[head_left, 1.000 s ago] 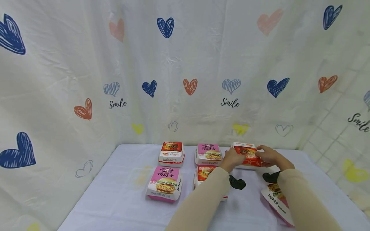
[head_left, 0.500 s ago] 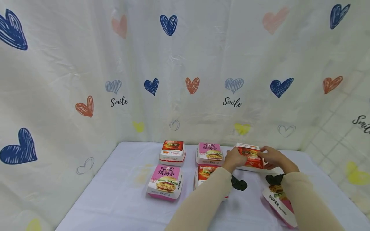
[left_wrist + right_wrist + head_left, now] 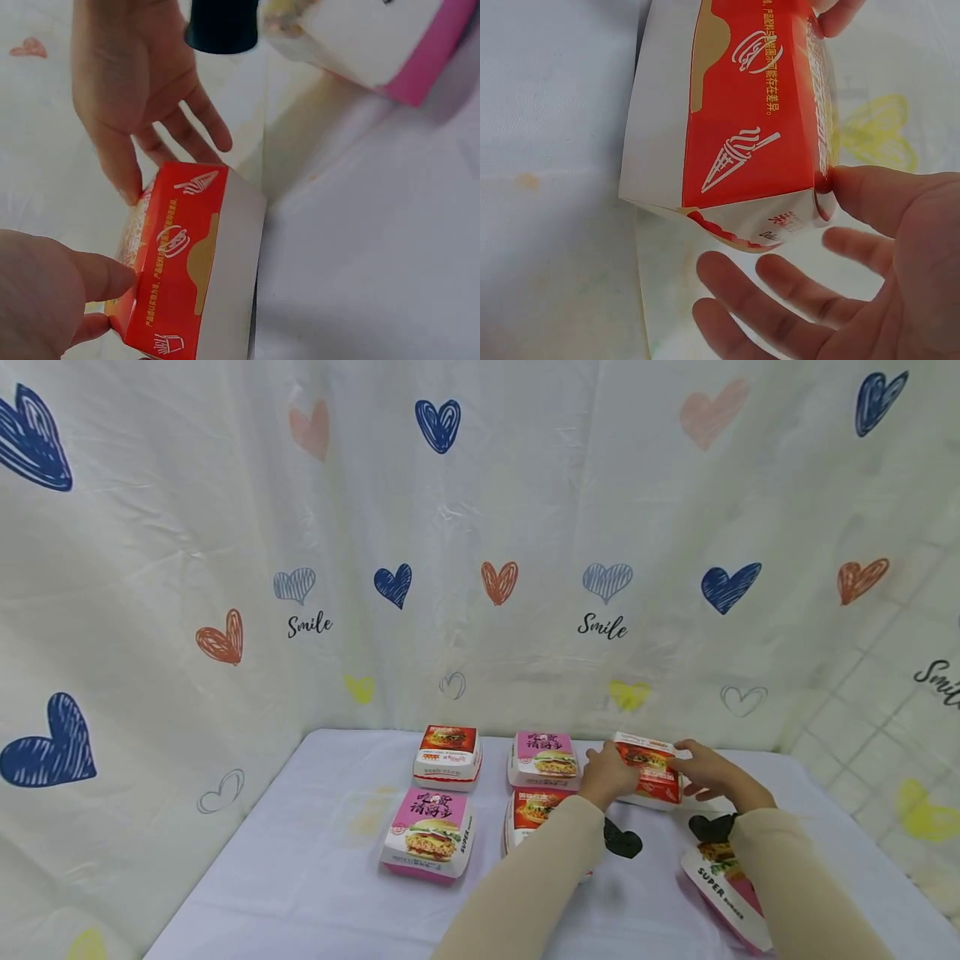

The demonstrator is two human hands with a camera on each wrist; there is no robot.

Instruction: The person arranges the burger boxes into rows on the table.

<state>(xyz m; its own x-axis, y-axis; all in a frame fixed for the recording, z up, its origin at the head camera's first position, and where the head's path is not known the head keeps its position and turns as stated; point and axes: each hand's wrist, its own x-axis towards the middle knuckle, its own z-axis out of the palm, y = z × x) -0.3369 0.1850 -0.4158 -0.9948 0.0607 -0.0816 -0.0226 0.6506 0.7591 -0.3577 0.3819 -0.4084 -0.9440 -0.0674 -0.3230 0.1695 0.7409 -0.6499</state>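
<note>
A red and white burger box lies at the back right of the table, slightly angled, with a hand at each end. My left hand grips its left end, thumb on the upper edge and fingers partly hidden past the corner. At the other end my right hand has its thumb against the upper edge. The other right fingers spread out beyond the end panel, loose and nearly straight. A cone drawing and gold patch show on the box's red side in both wrist views.
A red box and pink box stand along the back. In front are a pink box, a red box partly behind the left sleeve, and an angled pink box under the right forearm. A curtain hangs behind.
The red burger box between my hands has turned a little, its right end coming nearer to me. Both hands stay at its ends. The head view shifted slightly at first.
</note>
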